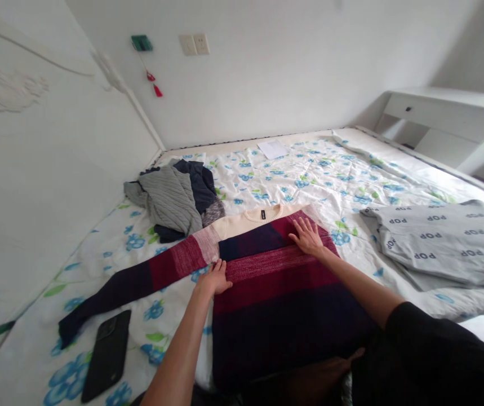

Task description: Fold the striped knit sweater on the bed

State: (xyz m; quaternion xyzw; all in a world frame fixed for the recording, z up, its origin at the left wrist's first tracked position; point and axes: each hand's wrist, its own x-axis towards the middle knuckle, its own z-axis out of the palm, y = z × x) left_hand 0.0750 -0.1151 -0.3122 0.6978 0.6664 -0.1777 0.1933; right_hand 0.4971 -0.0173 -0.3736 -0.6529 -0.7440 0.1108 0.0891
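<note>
A striped knit sweater [267, 293] in cream, maroon and navy lies spread on the bed before me. Its right-hand sleeve is folded across the chest, while the other sleeve [161, 270] stretches out flat to the left. My left hand [216, 279] rests at the sweater's left side, near the underarm and the folded sleeve's cuff end. On the folded sleeve near the right shoulder lies my right hand [308, 237], palm down with fingers spread. Neither hand grips anything.
A black phone [106, 352] lies at the lower left. Behind the sleeve is a pile of grey and navy clothes [169, 194]. Folded grey POP-print fabric [440, 239] lies on the right, and white paper [272, 149] at the back. A white desk [448, 121] stands beyond the bed [258, 180].
</note>
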